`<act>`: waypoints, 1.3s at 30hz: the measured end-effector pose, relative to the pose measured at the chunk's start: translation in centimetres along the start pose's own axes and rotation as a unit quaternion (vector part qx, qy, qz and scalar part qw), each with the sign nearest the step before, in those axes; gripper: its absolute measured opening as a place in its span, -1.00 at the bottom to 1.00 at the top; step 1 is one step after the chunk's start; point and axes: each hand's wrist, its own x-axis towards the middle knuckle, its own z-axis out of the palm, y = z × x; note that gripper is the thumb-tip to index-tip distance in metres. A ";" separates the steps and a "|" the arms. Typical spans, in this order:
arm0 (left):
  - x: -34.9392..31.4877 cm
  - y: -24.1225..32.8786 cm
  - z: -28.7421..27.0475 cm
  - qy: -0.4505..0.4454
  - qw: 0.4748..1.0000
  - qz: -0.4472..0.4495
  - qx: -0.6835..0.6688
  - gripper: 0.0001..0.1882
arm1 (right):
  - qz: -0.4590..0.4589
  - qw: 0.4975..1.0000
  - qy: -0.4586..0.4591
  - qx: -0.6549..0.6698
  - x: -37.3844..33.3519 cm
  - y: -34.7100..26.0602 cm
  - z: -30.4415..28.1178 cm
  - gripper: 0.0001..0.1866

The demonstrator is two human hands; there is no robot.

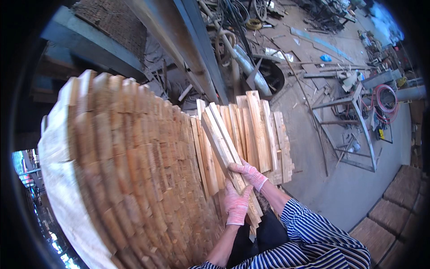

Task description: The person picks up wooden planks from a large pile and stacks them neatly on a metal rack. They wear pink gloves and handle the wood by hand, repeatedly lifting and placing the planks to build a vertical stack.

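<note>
Striped sleeves (pixel 313 228), lower right — your left hand (pixel 236 204) and right hand (pixel 251 174) both grasp wooden strips (pixel 218 139), mid-frame. Likely gathering step; next move calls for even support.

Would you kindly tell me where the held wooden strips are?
In the head view's centre, the wooden strips slant through the left hand and right hand, right of the large wood stack.

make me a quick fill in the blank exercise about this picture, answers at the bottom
1. Of the two gloved hands, the ____ one is lower in the picture.
2. They grip long strips made of ____.
3. The sleeves have a ____ pattern.
4. The metal frame stands toward the picture's ____ side.

Missing words: left; wood; striped; right.
</note>
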 end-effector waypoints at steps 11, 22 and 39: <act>-3.0 21.0 -22.5 0.164 0.856 0.245 -0.425 0.12 | -0.207 0.951 -0.181 -0.142 -16.7 -21.0 17.6 0.22; -9.9 14.5 -41.2 0.307 0.610 0.155 -0.714 -0.35 | -0.276 0.639 -0.167 -0.698 -12.6 -37.7 47.0 0.06; -6.6 6.4 -41.2 0.374 0.596 0.202 -0.681 -0.25 | -0.483 0.497 -0.203 -0.692 0.6 -35.1 58.2 -0.24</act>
